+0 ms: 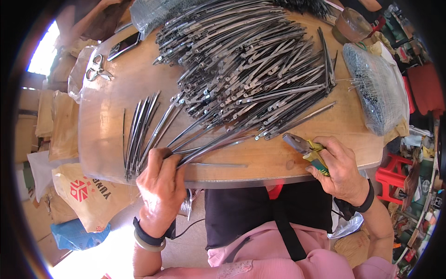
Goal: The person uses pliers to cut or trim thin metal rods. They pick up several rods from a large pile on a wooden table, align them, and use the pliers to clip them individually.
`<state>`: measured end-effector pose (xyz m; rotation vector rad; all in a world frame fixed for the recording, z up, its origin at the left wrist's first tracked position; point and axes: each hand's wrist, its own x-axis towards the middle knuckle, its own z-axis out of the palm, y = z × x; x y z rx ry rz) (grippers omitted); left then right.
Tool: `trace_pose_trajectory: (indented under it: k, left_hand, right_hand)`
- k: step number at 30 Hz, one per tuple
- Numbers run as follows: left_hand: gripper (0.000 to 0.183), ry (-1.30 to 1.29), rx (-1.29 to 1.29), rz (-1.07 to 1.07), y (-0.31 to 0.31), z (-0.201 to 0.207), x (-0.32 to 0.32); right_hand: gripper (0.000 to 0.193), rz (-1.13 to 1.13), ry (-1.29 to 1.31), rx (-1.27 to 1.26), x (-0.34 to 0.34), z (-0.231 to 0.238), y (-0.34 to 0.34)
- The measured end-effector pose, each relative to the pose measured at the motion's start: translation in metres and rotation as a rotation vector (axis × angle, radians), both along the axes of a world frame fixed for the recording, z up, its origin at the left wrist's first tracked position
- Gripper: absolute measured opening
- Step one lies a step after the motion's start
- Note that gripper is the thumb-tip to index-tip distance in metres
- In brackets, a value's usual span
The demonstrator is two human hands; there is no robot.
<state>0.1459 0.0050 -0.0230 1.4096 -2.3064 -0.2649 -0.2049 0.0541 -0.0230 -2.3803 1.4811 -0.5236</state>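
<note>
My left hand [160,186] is closed at the table's front edge, its fingers wrapped round the near ends of several dark, thin metal strips [200,151]. These slant up and right toward a big heap of similar strips [241,69], many with small holed ends. Just left of that hand lies a smaller, looser group of strips [141,125]. A pair of pliers [304,148] with yellow-green handles is gripped in my right hand [341,169]. Its jaws point up and left over the wood, apart from the heap. One lone strip [218,165] lies between my hands.
On the wooden table [109,125], scissors [96,69] and a phone [124,46] lie far left. A plastic-wrapped bundle [367,88] sits at the right, a clear jar [352,25] behind it. A red stool [392,174] and paper sack [88,195] flank the table. Another person's arm [86,23] shows far left.
</note>
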Motion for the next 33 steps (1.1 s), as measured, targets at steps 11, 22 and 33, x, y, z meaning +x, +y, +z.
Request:
trace_pose_trajectory:
  k: [11,22,33]
  left_hand:
    - [0.077,-0.106,0.107,-0.073,-0.014,0.017,0.001]
    - [0.039,-0.152,-0.158,0.107,0.011,-0.017,0.051]
    - [0.037,-0.226,0.064,0.437,-0.025,-0.01,0.062]
  right_hand:
    - [0.033,0.008,0.053,0.023,0.007,0.001,-0.007]
    - [0.031,-0.007,-0.018,0.022,0.002,-0.003,-0.004]
    - [0.016,-0.228,-0.817,0.179,-0.054,0.014,-0.019]
